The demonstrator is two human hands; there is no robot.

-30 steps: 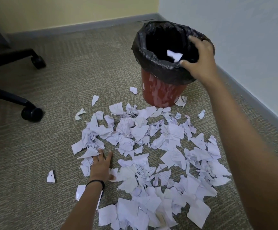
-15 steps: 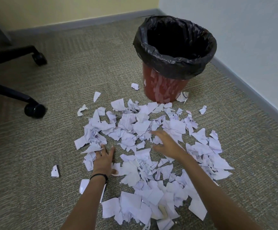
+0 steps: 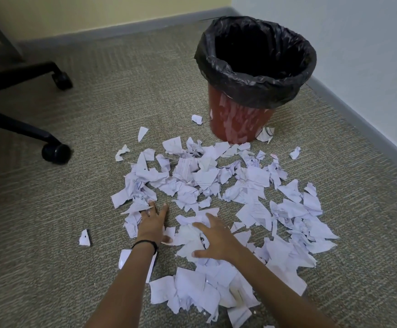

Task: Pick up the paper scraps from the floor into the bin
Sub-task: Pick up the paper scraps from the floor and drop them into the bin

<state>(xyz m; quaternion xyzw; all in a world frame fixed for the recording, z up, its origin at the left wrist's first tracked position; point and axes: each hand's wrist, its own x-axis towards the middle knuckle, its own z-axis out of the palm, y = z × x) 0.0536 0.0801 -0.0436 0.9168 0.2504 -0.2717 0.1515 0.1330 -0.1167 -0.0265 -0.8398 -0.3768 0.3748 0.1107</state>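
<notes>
A wide heap of torn white paper scraps [image 3: 216, 197] covers the carpet in front of a red bin [image 3: 235, 124] lined with a black bag [image 3: 256, 86]. My left hand [image 3: 152, 223], a black band on its wrist, rests flat on the carpet at the heap's left edge, fingers straight. My right hand [image 3: 214, 240] lies spread over scraps near the middle of the heap, fingers splayed and slightly bent onto the paper, thumb out to the left. Neither hand lifts any paper.
Black office chair legs with castors [image 3: 55, 152] stand at the left. A grey skirting board [image 3: 358, 110] and wall run along the right behind the bin. Single scraps [image 3: 84, 237] lie apart on the carpet at the left and beside the bin.
My right hand came down from the bin's rim, where it dropped a scrap, to the middle of the heap. My left hand stayed in place.
</notes>
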